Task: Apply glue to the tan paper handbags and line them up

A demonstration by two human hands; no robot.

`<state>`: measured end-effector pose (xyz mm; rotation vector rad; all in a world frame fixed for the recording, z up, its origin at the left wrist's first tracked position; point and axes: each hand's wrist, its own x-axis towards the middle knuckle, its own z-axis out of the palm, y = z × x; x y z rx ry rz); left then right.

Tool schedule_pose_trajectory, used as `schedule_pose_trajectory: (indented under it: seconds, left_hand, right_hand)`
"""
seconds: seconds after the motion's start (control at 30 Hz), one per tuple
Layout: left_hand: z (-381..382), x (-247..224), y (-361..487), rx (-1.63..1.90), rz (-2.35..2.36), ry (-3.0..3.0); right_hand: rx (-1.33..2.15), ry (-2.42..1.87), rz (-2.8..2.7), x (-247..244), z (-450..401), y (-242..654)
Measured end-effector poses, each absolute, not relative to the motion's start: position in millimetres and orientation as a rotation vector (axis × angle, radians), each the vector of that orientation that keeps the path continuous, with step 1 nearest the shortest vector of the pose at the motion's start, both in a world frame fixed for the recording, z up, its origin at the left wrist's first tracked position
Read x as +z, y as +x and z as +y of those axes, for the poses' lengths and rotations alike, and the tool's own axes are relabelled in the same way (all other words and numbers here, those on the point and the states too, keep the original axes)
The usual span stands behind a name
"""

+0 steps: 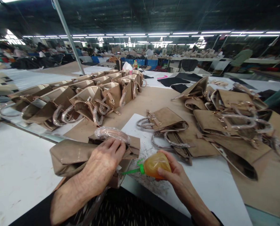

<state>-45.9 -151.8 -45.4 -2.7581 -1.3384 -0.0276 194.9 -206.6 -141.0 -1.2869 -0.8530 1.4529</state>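
A taupe handbag (71, 153) lies on its side at the table's front edge, its handle (112, 134) wrapped in clear plastic. Over the bag's upper part, just below that handle, my left hand (107, 153) is closed with bent fingers on the bag; the fingertips are partly hidden. In my right hand (172, 168) is a squeeze bottle (156, 164) of amber liquid, tilted to the left. Its green cap carries a thin green nozzle (131, 171), whose tip is close to the bag's edge. Whether the tip touches the bag I cannot tell.
Rows of upright taupe bags (83, 97) stand at the back left. More bags (227, 122) lie piled on the right, with a small bag (165, 119) nearer the middle. Dark fabric pieces (175, 80) lie farther back. A metal post (69, 36) rises behind the rows.
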Motion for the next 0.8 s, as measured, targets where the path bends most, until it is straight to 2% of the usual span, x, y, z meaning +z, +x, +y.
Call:
schedule_pose_trajectory:
  seconds: [0.4,0.8]
  left_hand:
    - [-153,-30,-39,0.131,-1.354,-2.772]
    - [-152,-31,-39,0.151,-1.374,-2.754]
  right_hand:
    - [1.554,-1.245,-0.822,-123,-222,185]
    - [1.557,-1.225,-0.698,-139,-230,184]
